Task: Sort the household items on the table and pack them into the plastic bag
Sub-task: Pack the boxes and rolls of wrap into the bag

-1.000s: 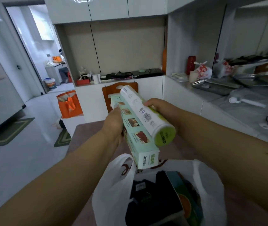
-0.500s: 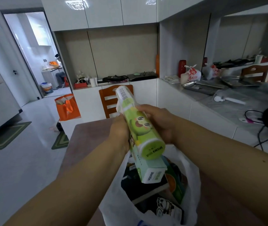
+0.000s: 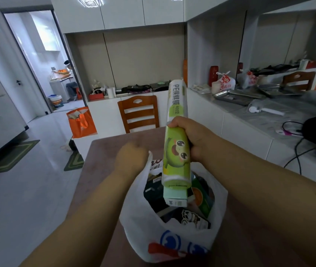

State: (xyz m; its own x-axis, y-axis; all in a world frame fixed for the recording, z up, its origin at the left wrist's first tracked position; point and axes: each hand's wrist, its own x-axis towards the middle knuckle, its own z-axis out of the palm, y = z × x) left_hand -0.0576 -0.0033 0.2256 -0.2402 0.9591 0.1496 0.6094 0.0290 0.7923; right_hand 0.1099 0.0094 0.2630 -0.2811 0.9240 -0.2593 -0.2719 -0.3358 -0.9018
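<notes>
My right hand point(image 3: 192, 138) grips a green and white cling film roll point(image 3: 176, 151) with a cartoon face, held nearly upright over the open white plastic bag point(image 3: 136, 214). Behind the roll a pale green box point(image 3: 174, 197) points down into the bag's mouth; which hand holds it is hidden. My left hand point(image 3: 131, 160) is closed on the bag's left handle point(image 3: 149, 158) and holds the mouth apart. Inside the bag lie dark packets, a panda-printed pack point(image 3: 189, 218) and an orange and green box point(image 3: 201, 199). The bag stands on the brown table point(image 3: 99, 160).
A wooden chair point(image 3: 138, 112) stands at the table's far edge. An orange bag point(image 3: 81, 122) sits on the floor to the left. The counter point(image 3: 268, 116) on the right carries metal trays, tied bags, cables and a dark object. A person is in the far doorway.
The roll and box have swung from lying across my hands to nearly upright over the bag. My left hand let go of them and took the bag's handle.
</notes>
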